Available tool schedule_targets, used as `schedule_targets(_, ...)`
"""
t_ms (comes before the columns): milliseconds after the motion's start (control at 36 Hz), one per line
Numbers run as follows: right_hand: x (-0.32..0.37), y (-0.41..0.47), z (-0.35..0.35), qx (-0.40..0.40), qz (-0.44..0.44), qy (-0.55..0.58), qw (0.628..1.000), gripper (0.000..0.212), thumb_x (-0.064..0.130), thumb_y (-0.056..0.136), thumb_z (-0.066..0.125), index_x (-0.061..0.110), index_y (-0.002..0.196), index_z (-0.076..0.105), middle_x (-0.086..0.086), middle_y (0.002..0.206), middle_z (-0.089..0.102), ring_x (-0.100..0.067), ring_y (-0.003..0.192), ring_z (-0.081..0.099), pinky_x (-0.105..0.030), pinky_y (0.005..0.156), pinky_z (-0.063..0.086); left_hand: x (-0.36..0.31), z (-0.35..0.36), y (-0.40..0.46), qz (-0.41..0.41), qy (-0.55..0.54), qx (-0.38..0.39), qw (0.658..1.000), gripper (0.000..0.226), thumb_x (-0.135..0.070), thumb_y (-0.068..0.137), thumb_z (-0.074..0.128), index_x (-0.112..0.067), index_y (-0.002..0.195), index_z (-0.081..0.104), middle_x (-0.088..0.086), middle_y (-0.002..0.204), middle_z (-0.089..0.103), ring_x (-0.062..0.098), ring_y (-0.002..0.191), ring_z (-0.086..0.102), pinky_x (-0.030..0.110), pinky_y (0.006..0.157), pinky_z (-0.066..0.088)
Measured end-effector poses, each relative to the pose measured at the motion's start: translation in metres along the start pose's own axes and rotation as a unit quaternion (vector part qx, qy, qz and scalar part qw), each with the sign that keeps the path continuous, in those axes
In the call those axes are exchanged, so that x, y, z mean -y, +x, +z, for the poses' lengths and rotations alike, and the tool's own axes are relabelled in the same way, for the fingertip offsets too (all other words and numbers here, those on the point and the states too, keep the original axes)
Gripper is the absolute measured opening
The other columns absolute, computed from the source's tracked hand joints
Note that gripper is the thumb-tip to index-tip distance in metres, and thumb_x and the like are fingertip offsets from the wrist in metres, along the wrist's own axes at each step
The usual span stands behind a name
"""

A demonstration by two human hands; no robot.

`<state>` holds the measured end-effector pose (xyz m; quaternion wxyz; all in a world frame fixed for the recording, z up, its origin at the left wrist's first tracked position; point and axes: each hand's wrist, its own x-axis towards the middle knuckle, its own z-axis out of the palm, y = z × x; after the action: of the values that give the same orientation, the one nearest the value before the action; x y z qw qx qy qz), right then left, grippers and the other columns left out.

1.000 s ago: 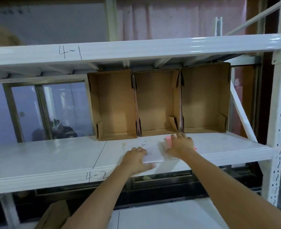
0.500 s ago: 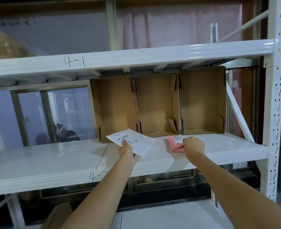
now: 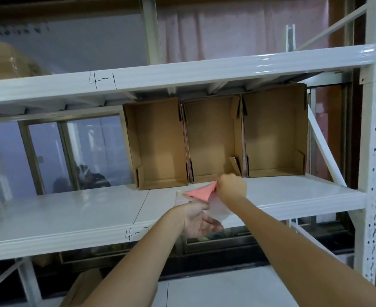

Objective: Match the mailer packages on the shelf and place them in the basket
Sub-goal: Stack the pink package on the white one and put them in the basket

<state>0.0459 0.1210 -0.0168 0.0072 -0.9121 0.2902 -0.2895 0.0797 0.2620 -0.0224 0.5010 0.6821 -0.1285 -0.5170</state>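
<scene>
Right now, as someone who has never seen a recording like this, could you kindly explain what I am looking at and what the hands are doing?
No machine is involved: these are a person's two bare arms, seen from a wide-angle camera worn on their head that looks forward and down.

In front stands a white metal shelf, marked 4-2 by hand; the level above reads 4-1. At its back three open cardboard boxes stand side by side, and each looks empty.

The right hand has a pinching grip on a pink mailer, lifting one corner off the shelf. Beneath it lies a white mailer, mostly covered. The left hand is at the shelf's front edge, palm turned up, its thumb against the white mailer; whether it grips is unclear. No basket is visible.
</scene>
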Motion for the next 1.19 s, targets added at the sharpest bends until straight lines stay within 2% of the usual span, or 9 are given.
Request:
schedule_targets(139, 0.016, -0.006, 0.006, 0.019, -0.057, -0.04, 0.997, 0.019, 0.018, 0.092, 0.047, 0.015, 0.088, 0.066, -0.004, 0.079, 0.058, -0.024, 0.071, 0.05, -0.025, 0.062, 0.036, -0.021, -0.008, -0.018, 0.08, 0.061, -0.031, 0.994, 0.032, -0.028, 0.101, 0.043, -0.005, 0.084, 0.058, 0.005, 0.064, 0.061, 0.008, 0.048, 0.055, 0.013, 0.038, 0.037)
schedule_targets(278, 0.019, -0.006, 0.004, 0.047, -0.093, -0.055, 0.993, 0.021, 0.03, 0.088, 0.05, 0.018, 0.071, 0.056, 0.002, 0.064, 0.048, -0.021, 0.066, 0.049, -0.023, 0.056, 0.032, -0.043, -0.032, -0.018, 0.216, 0.089, -0.289, 0.929, 0.026, -0.015, 0.099, 0.037, -0.001, 0.086, 0.054, 0.006, 0.055, 0.059, 0.012, 0.036, 0.052, 0.018, 0.038, 0.035)
schedule_targets(389, 0.012, -0.005, 0.007, 0.043, -0.057, 0.029, 0.997, 0.045, 0.053, 0.087, 0.042, 0.018, 0.064, 0.057, 0.002, 0.06, 0.05, -0.018, 0.064, 0.054, -0.021, 0.053, 0.033, -0.03, -0.05, -0.004, 0.185, 0.239, -0.384, 0.873, 0.026, -0.023, 0.097, 0.038, -0.005, 0.102, 0.056, 0.022, 0.113, 0.062, 0.026, 0.084, 0.058, 0.031, 0.074, 0.044)
schedule_targets(472, 0.005, 0.0, 0.01, 0.08, 0.05, 0.104, 0.99, 0.05, 0.054, 0.089, 0.038, 0.013, 0.104, 0.063, -0.006, 0.093, 0.064, -0.025, 0.095, 0.059, -0.029, 0.07, 0.043, -0.016, -0.054, 0.006, 0.131, 0.252, -0.382, 0.88, 0.048, -0.031, 0.1, 0.039, -0.003, 0.139, 0.036, 0.013, 0.125, 0.053, 0.027, 0.11, 0.051, 0.034, 0.092, 0.043)
schedule_targets(611, -0.008, 0.004, 0.014, 0.186, 0.158, 0.172, 0.954, 0.065, 0.054, 0.093, 0.037, 0.006, 0.138, 0.037, -0.012, 0.126, 0.058, -0.028, 0.114, 0.055, -0.037, 0.091, 0.04, -0.025, -0.051, 0.015, 0.162, 0.073, -0.357, 0.917, 0.036, -0.019, 0.097, 0.047, -0.002, 0.129, 0.044, 0.016, 0.11, 0.055, 0.03, 0.098, 0.054, 0.037, 0.096, 0.049)
schedule_targets(750, -0.006, 0.014, 0.021, 0.204, 0.179, 0.22, 0.937, 0.063, 0.052, 0.088, 0.054, 0.006, 0.129, 0.046, -0.006, 0.108, 0.059, -0.024, 0.103, 0.057, -0.03, 0.08, 0.041, -0.038, -0.058, 0.023, 0.16, -0.035, -0.298, 0.941, 0.016, -0.019, 0.09, 0.057, -0.004, 0.096, 0.054, 0.012, 0.085, 0.053, 0.02, 0.067, 0.052, 0.029, 0.058, 0.05)
schedule_targets(861, -0.004, 0.02, 0.024, 0.219, 0.205, 0.283, 0.911, 0.054, 0.041, 0.082, 0.07, 0.009, 0.121, 0.051, -0.003, 0.095, 0.056, -0.017, 0.09, 0.055, -0.03, 0.083, 0.048, -0.035, -0.068, 0.043, 0.132, -0.022, -0.238, 0.962, 0.028, -0.026, 0.082, 0.073, -0.006, 0.098, 0.062, 0.017, 0.102, 0.069, 0.034, 0.097, 0.068, 0.047, 0.088, 0.055)
schedule_targets(1028, -0.007, 0.014, 0.014, 0.226, 0.229, 0.425, 0.846, 0.071, 0.017, 0.07, 0.086, -0.003, 0.128, 0.05, -0.01, 0.115, 0.064, -0.022, 0.102, 0.062, -0.031, 0.084, 0.05, -0.023, -0.059, 0.034, 0.216, -0.021, -0.214, 0.953, 0.04, -0.007, 0.076, 0.078, -0.001, 0.112, 0.061, 0.014, 0.101, 0.071, 0.029, 0.087, 0.069, 0.04, 0.073, 0.057)
schedule_targets(1194, -0.005, -0.006, 0.0, 0.24, 0.2, 0.538, 0.783, 0.03, 0.014, 0.075, 0.081, 0.009, 0.102, 0.067, -0.008, 0.103, 0.072, -0.024, 0.091, 0.069, -0.041, 0.081, 0.056, -0.01, -0.064, 0.022, 0.29, -0.109, -0.157, 0.938, 0.042, -0.006, 0.077, 0.076, -0.006, 0.117, 0.063, 0.013, 0.113, 0.069, 0.028, 0.099, 0.065, 0.042, 0.085, 0.053)
